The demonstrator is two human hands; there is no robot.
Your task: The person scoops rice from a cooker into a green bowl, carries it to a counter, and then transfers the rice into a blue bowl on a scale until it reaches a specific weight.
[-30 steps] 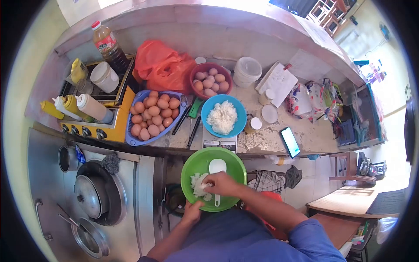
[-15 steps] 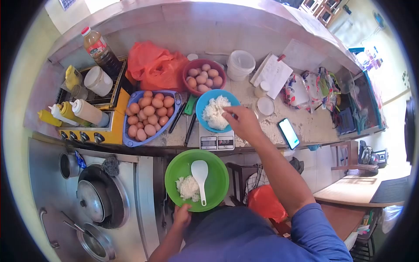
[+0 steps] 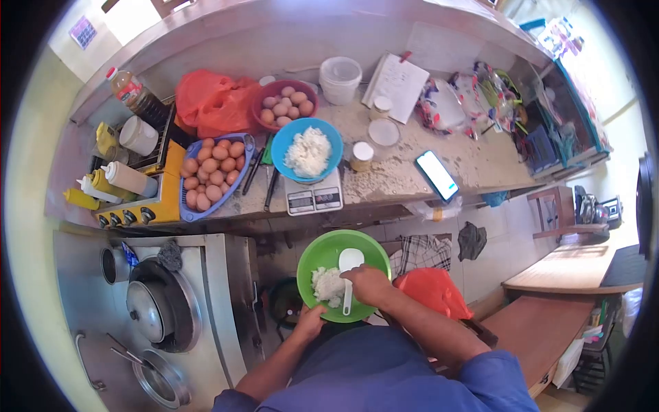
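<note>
My left hand (image 3: 310, 323) grips the lower left rim of a green bowl (image 3: 312, 255), held in front of me below the counter. Inside it are a clump of cooked white rice (image 3: 328, 285) and a white rice paddle (image 3: 351, 259). My right hand (image 3: 371, 284) reaches over the bowl from the right, its fingers closed together across the paddle's neck. What the fingertips hold, if anything, is hidden. A light blue bowl (image 3: 280, 154) heaped with white rice (image 3: 308, 152) rests on a kitchen scale (image 3: 313, 200) on the counter.
A purple basket of eggs (image 3: 199, 214), a maroon bowl of eggs (image 3: 257, 103), a phone (image 3: 437, 175), small jars (image 3: 362, 156) and a lidded tub (image 3: 340, 80) stand on the counter. At left are sauce bottles (image 3: 130, 179) and a stove with a covered pot (image 3: 147, 310).
My right hand has moved from the rice in the blue bowl down into the green bowl. The view has shifted, and my left hand still holds the green bowl's rim.
</note>
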